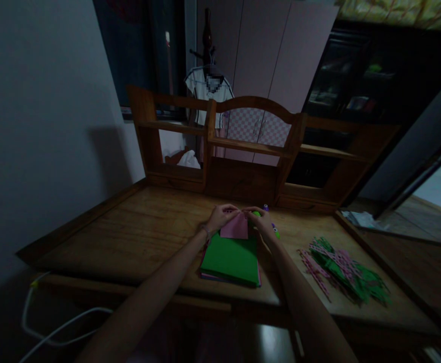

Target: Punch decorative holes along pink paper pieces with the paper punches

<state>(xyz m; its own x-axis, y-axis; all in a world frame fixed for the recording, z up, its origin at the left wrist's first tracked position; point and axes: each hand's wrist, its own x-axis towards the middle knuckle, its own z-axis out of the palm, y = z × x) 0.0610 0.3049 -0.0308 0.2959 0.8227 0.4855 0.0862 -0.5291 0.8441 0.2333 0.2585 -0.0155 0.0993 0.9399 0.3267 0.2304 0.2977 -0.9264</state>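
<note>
A piece of pink paper (pixel 234 228) is pinched at its upper edge between both hands. My left hand (pixel 222 216) grips its upper left, fingers closed; a thin bracelet circles that wrist. At the upper right corner, my right hand (pixel 259 219) is also closed on the paper. Beneath lies a stack of coloured paper with a green sheet (pixel 231 258) on top and pink edges showing below. Just behind and beside my right hand are small green and purple objects (pixel 276 231), partly hidden, whose kind I cannot make out.
On the right of the wooden desk (pixel 129 227) lies a heap of cut pink and green paper strips (pixel 343 269). A wooden shelf unit (pixel 243 174) rises along the back edge. A white cable (pixel 59 333) hangs at the lower left.
</note>
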